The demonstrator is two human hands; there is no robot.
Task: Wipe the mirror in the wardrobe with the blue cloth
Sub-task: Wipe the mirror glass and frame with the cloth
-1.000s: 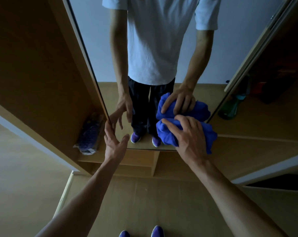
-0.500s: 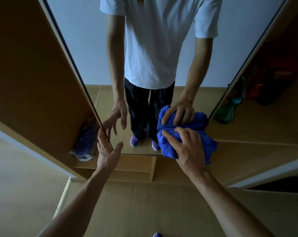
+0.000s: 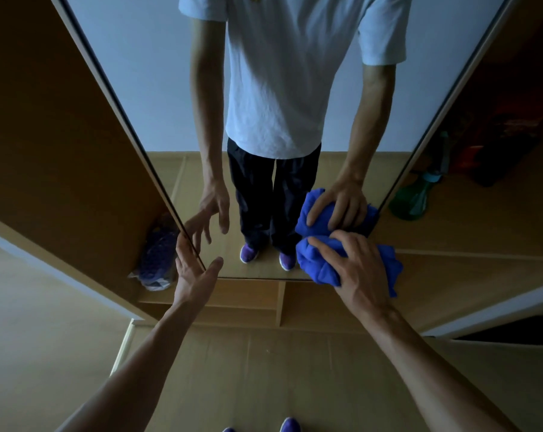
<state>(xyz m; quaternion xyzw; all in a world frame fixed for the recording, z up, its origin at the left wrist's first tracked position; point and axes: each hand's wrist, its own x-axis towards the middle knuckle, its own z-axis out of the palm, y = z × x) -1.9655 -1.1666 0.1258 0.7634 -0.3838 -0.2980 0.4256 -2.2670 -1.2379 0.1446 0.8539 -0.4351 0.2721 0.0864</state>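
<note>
A tall mirror [image 3: 158, 98] stands inside the wooden wardrobe and reflects my body and both arms. My right hand [image 3: 359, 269] presses a bunched blue cloth [image 3: 320, 266] against the glass at the mirror's lower right corner, fingers spread over the cloth. My left hand [image 3: 194, 269] is at the mirror's lower left edge, fingers straight and spread, thumb out, holding nothing. Whether its fingertips touch the frame I cannot tell.
A clear bag with purple contents [image 3: 158, 257] lies on the low shelf left of the mirror. A green bottle [image 3: 415, 198] and dark items sit on the right shelf. Open wooden compartments [image 3: 248, 297] run below the mirror. Wooden floor lies underfoot.
My right hand has slid the cloth to the right and down, into the mirror's lower right corner. My left hand has stayed at the left edge.
</note>
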